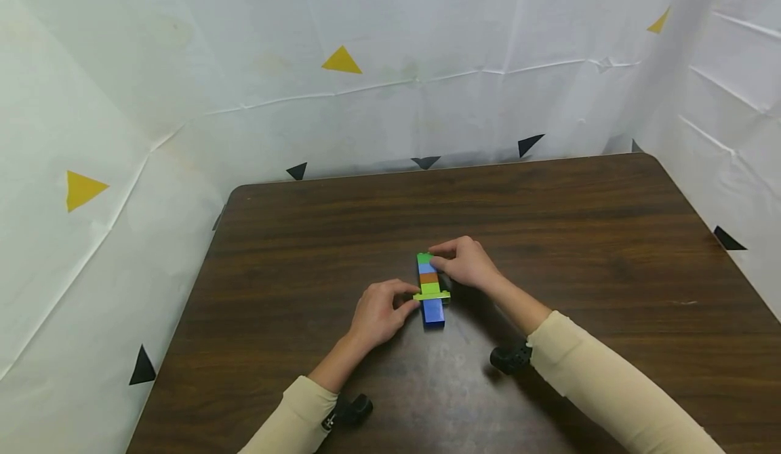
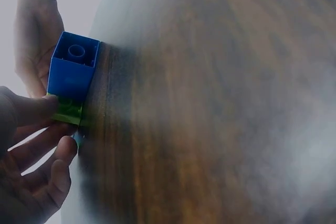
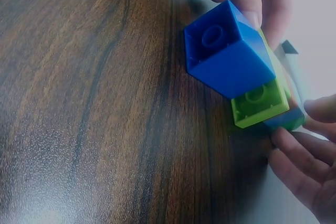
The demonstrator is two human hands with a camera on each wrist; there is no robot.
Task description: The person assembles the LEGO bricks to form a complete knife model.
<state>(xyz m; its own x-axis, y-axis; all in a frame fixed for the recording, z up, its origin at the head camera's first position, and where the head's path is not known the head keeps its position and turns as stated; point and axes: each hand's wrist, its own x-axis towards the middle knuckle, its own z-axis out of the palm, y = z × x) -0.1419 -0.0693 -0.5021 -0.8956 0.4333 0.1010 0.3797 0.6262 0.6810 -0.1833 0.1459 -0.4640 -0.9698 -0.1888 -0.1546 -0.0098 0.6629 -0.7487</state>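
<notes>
A stack of toy building bricks (image 1: 430, 278) lies lengthwise on the table, shaped like a small sword. From its far end run green, light blue, orange-brown and lime bricks, then a wider lime crosspiece (image 3: 261, 106) and a blue brick (image 1: 434, 311) nearest the person. My left hand (image 1: 378, 310) pinches the crosspiece's left end between thumb and fingers. At the far end, my right hand (image 1: 466, 262) holds the green and light blue bricks between thumb and fingers. Both wrist views show the hollow underside of the blue brick (image 2: 74, 61).
The dark wood-grain table (image 1: 305, 237) extends around the bricks on all sides. White sheeting (image 1: 427, 20) with yellow and black triangles stands behind and beside it. A black wrist device (image 1: 509, 358) sits under the right forearm, another (image 1: 354, 410) by the left.
</notes>
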